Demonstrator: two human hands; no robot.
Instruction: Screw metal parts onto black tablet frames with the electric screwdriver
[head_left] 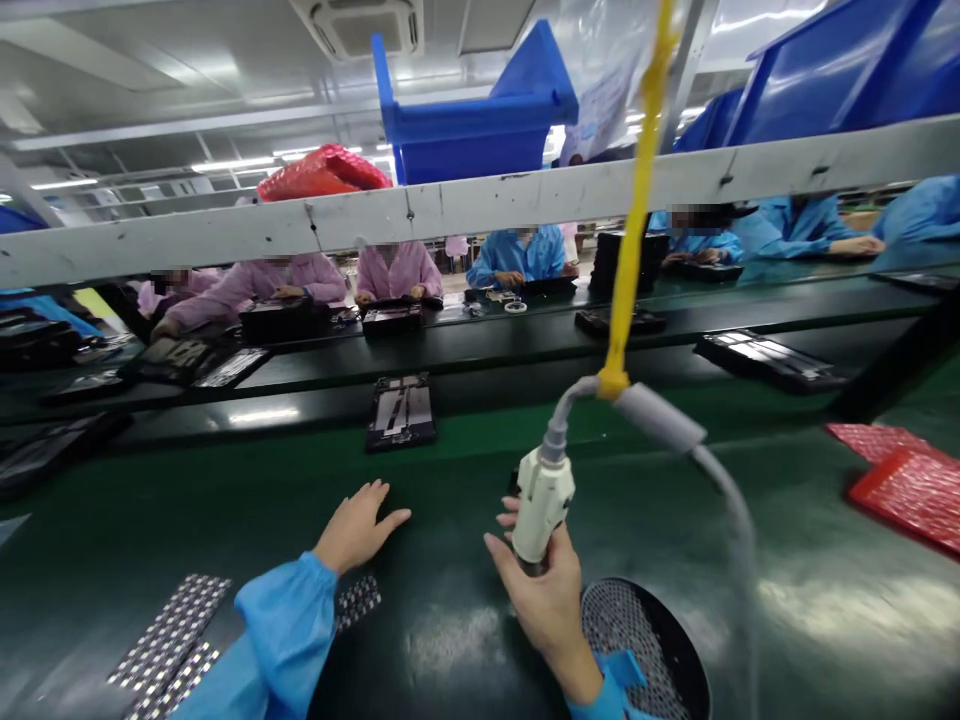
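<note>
Had the right hand (551, 600) curled partway closed around a white tool (541, 500), with the thumb apart from the fingers. Could not tell how tight. Saw the tool nearly upright, a bit tilted, over the green table (442, 565), joined at the top to a grey cord (727, 490) and hung from a yellow strap (634, 220). Had the left hand (358, 532) open and empty, thumb stuck out, over the table; could not tell if touching it. Saw a dotted strip (360, 602) beside the blue left sleeve (289, 620), a round black dish (679, 625) near the right hand, and a flat dark gadget (401, 412) past the left hand.
</note>
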